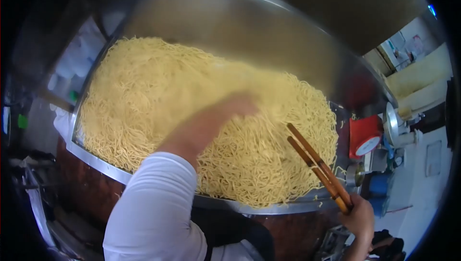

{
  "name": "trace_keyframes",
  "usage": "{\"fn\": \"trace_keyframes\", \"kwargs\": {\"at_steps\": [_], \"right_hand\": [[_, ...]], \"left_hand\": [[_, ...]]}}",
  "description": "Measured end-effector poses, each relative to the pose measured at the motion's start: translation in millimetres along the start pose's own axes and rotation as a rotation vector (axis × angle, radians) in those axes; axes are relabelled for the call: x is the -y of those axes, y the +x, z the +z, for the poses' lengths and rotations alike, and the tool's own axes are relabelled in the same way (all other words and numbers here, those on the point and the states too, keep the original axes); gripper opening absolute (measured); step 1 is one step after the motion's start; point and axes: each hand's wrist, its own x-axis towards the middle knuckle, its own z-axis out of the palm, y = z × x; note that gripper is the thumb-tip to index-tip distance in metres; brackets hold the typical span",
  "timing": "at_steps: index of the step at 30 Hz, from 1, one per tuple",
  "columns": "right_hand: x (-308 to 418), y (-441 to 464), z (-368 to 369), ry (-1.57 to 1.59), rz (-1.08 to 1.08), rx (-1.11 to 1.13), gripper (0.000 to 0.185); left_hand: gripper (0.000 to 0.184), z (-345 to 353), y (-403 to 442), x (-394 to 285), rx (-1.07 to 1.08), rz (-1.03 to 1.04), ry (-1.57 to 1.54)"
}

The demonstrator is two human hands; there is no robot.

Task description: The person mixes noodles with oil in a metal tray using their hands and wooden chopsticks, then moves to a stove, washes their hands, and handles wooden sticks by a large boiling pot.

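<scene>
A wide heap of yellow noodles (129, 88) covers most of a metal-rimmed worktop (98, 164). Steam hangs over the middle and back of the heap. My left hand (244, 105) reaches across to the middle of the noodles and touches them; motion and steam smear its fingers, so its grip is unclear. At the front right, my right hand (359, 215) is closed around the thick ends of two long wooden chopsticks (321, 167). Their dark tips point up and left over the right part of the heap, slightly apart.
A shiny metal panel (221, 16) rises behind the noodles. To the right stand a red dial scale (365, 136), a small metal pot (355, 174) and blue containers (379, 184). Stray noodles lie near the worktop's right end. White plastic bags (79, 52) are at the left.
</scene>
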Motion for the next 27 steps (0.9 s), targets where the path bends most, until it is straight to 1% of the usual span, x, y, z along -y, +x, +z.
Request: {"fn": "trace_keyframes", "kwargs": {"at_steps": [1, 2, 3, 4, 5, 6, 7, 9, 10, 11, 12, 13, 14, 15, 16, 17, 19, 20, 21, 22, 23, 24, 26, 27], "right_hand": [[-1, -4, 0, 0.004, 0.007, 0.006, 0.027], [-1, -9, -1, 0.018, 0.014, 0.033, 0.028], [-1, -12, 1, 0.033, 0.019, 0.063, 0.028], [-2, -12, 5, 0.043, 0.022, 0.075, 0.028], [-4, -13, 8, 0.034, 0.016, 0.135, 0.028], [-6, -13, 11, 0.022, 0.010, 0.192, 0.027], [-9, -4, 29, -0.060, 0.057, 0.242, 0.025], [16, 33, 63, -0.136, 0.040, 0.259, 0.020], [36, 59, 77, -0.114, 0.047, 0.250, 0.021], [71, 79, 78, -0.114, -0.023, 0.186, 0.023], [105, 97, 88, -0.074, -0.106, 0.067, 0.023], [135, 106, 87, -0.031, -0.098, 0.069, 0.024], [157, 107, 83, 0.007, -0.094, 0.076, 0.025], [159, 101, 79, 0.000, -0.090, 0.071, 0.025], [158, 91, 75, -0.015, -0.136, 0.133, 0.026], [155, 77, 73, -0.024, -0.171, 0.201, 0.027], [102, 53, 60, 0.094, -0.191, 0.309, 0.030], [81, 40, 45, 0.061, -0.104, 0.331, 0.035], [56, 24, 28, 0.089, -0.061, 0.331, 0.037], [45, 10, 9, 0.126, 0.031, 0.319, 0.038], [26, 1, 1, -0.021, 0.105, 0.283, 0.033], [10, 6, 2, -0.023, 0.104, 0.279, 0.033], [-18, 28, 29, -0.235, 0.167, 0.181, 0.026], [-21, 50, 55, -0.225, 0.116, 0.110, 0.022]], "left_hand": [[0.059, -33, -17, -2, 0.029, -0.028, 0.022], [0.039, -27, 17, 61, -0.074, 0.103, -0.128], [0.037, -67, -42, 29, -0.157, -0.149, -0.413], [0.045, -67, -43, 65, -0.320, -0.195, -0.689], [0.048, -86, -79, 62, -0.501, -0.181, -0.639], [0.050, -91, -113, 79, -0.685, -0.267, -0.220], [0.052, -86, -140, 89, -0.852, -0.342, 0.206], [0.062, -50, -171, 72, -0.373, -0.520, 0.243], [0.066, 6, -169, 84, -0.403, -0.433, 0.378], [0.070, 50, -157, 95, -0.438, -0.342, 0.515], [0.075, 44, -158, 69, -0.243, -0.311, 0.397], [0.080, 36, -161, 47, -0.048, -0.276, 0.277], [0.080, 38, -165, 54, -0.053, -0.271, 0.270], [0.079, 40, -171, 69, -0.159, -0.228, 0.251], [0.078, 37, -179, 78, -0.260, -0.181, 0.231], [0.075, 24, -187, 93, -0.236, -0.247, 0.126], [0.074, 13, -203, 114, -0.352, -0.360, 0.216], [0.074, -1, -212, 107, -0.298, -0.432, 0.199], [0.074, -15, -220, 100, -0.249, -0.509, 0.178], [0.074, -16, -224, 102, -0.252, -0.500, 0.170], [0.072, -14, -229, 105, -0.287, -0.445, 0.116], [0.071, -12, -234, 102, -0.324, -0.393, 0.067], [0.070, -9, -231, 77, -0.348, -0.370, 0.037], [0.071, -7, -222, 58, -0.346, -0.310, 0.157]]}}
